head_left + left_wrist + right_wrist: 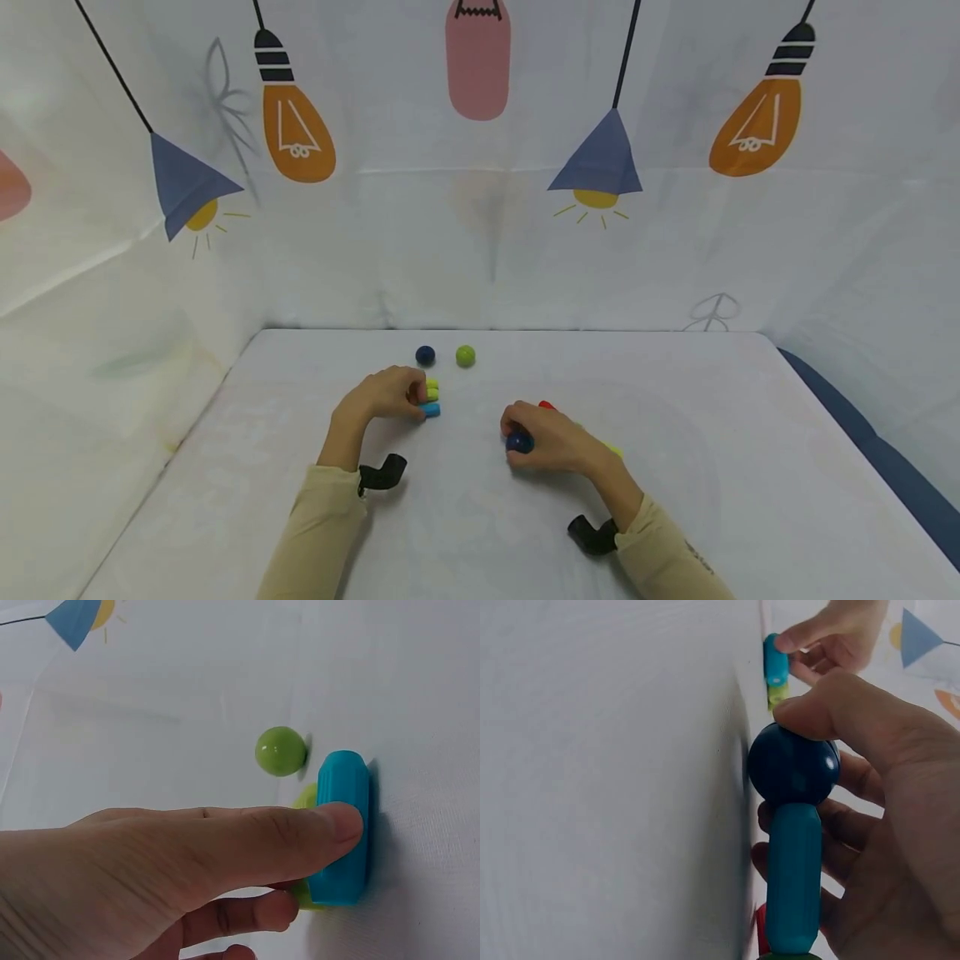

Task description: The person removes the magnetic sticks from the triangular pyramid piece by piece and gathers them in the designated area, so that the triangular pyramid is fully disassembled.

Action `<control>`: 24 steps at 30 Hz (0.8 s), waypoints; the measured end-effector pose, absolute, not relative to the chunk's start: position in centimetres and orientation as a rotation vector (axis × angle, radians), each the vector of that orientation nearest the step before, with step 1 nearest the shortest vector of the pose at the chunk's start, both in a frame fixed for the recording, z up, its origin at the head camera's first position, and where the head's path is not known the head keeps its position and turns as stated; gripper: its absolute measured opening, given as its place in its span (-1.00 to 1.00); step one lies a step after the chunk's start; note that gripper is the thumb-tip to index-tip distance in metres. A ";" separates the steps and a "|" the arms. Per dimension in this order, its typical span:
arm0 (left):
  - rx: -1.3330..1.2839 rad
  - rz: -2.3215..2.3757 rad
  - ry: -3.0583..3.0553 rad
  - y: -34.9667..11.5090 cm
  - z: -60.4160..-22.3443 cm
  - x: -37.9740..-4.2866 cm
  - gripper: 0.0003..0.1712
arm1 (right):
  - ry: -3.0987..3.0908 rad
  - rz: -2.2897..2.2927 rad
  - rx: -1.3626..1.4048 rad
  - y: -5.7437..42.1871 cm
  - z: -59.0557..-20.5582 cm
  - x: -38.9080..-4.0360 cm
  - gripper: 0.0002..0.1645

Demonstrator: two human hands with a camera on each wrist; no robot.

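Note:
My left hand (382, 393) has its thumb on a short blue rod (339, 877) lying on the table, its fingers curled around the far side. Yellow-green rods (432, 395) lie right beside that rod, partly hidden by the hand. With thumb and fingers, my right hand (558, 443) grips a dark blue ball (793, 766). Joined to this ball is another blue rod (794, 874), whose other end meets a green piece (789, 957) at the view's edge. A red rod (547, 405) and a yellow piece (614, 449) show from behind the right hand.
Farther back on the white table (675, 400) sit a second dark blue ball (425, 356) and a green ball (465, 356). A white sheet printed with lamps (480, 250) hangs behind the table. Something dark blue (855, 425) borders the right edge.

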State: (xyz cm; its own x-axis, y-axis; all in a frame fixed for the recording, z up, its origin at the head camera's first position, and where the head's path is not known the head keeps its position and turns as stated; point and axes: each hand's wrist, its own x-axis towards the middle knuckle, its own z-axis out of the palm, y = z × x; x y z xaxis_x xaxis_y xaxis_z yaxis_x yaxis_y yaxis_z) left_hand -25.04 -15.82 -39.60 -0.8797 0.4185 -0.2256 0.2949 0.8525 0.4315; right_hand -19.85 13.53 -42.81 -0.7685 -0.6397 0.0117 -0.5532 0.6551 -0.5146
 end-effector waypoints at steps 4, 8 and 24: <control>0.543 0.574 2.714 -15.9 -39.9 -25.2 -0.74 | 2.722 -0.721 -1.010 13.6 -42.7 -19.8 -0.74; 0.568 0.592 2.698 -15.9 -39.9 -25.3 -0.76 | 2.721 -0.718 -0.998 14.1 -42.0 -19.8 -0.66; 0.879 0.642 2.688 -11.3 -40.1 -24.3 -0.85 | 2.692 -0.625 -0.993 16.4 -40.6 -20.6 -0.85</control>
